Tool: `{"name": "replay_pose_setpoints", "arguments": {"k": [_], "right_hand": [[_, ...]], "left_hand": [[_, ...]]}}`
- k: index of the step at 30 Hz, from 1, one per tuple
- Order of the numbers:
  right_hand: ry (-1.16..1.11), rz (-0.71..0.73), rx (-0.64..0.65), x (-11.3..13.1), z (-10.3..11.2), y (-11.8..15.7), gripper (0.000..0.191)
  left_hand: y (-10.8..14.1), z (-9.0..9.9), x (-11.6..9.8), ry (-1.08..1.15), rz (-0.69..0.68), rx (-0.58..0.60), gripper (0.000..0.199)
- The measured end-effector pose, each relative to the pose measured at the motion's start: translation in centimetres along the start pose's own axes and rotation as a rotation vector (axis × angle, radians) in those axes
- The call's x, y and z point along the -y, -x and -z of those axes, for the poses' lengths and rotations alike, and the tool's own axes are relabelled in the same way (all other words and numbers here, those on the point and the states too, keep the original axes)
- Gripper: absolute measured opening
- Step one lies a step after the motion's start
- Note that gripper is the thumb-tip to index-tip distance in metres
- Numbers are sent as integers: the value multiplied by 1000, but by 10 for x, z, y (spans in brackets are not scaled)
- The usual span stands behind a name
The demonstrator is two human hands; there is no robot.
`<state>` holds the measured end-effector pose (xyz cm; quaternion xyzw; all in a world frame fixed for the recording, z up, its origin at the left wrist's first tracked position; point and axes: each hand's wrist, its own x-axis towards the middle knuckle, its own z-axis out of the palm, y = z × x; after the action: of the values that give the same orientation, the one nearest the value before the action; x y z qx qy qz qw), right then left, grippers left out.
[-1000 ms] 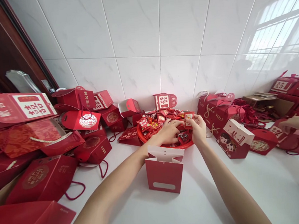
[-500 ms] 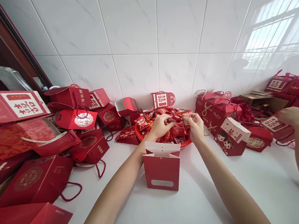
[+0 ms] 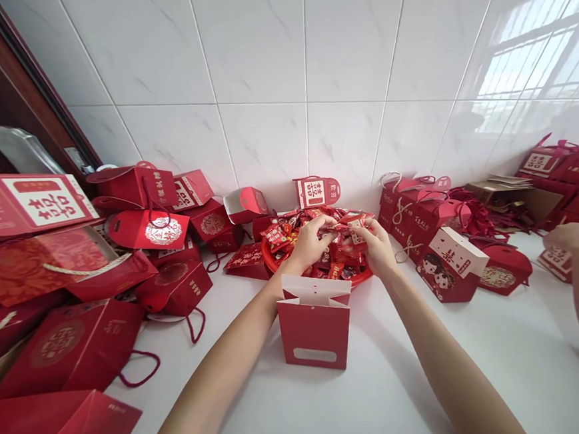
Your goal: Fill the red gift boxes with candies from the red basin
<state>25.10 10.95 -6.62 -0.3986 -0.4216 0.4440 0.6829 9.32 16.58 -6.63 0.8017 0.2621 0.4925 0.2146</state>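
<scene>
Over a red plastic basin (image 3: 363, 278) heaped with red-wrapped candies (image 3: 323, 262), both of my hands work close together. My right hand (image 3: 381, 248) pinches a small wrapped candy (image 3: 357, 233) with a pale patterned front. My left hand (image 3: 312, 243) has its thumb and fingers drawn together over the heap; what they grip is partly hidden among the red wrappers. Between my forearms stands an upright red gift box (image 3: 314, 332), its top flaps up and a pale label low on its front.
Red gift boxes (image 3: 69, 341) with rope handles pile up at the left. More boxes (image 3: 409, 214) stand right of the basin, including one with cartoon figures (image 3: 447, 275). At the far right, a co-worker's hand (image 3: 572, 238) is on a box (image 3: 556, 261). A tiled wall (image 3: 263, 139) rises behind.
My hands have come slightly closer together over the basin, the patterned candy shifting a little left. The co-worker's hand has moved slightly right, along with the box by it.
</scene>
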Motion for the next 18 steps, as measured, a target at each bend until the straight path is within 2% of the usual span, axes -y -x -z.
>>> {"name": "replay_pose_setpoints", "arguments": {"k": [4, 8, 10, 13, 16, 18], "right_hand": [[11, -62, 100, 6, 0, 2, 48], [13, -48, 149, 5, 0, 1, 56], [31, -13, 144, 2, 1, 1, 57], [48, 36, 145, 0, 1, 1, 54], [15, 42, 158, -2, 1, 0, 54], [0, 49, 172, -3, 1, -1, 55]], "left_hand": [[0, 0, 0, -47, -93, -39, 13], [-1, 0, 2, -76, -97, -53, 20], [-1, 0, 3, -48, -83, -68, 30], [-2, 3, 3, 60, 35, -99, 46], [-2, 7, 0, 162, 202, -81, 37], [-1, 10, -4, 191, 238, -22, 30]]}}
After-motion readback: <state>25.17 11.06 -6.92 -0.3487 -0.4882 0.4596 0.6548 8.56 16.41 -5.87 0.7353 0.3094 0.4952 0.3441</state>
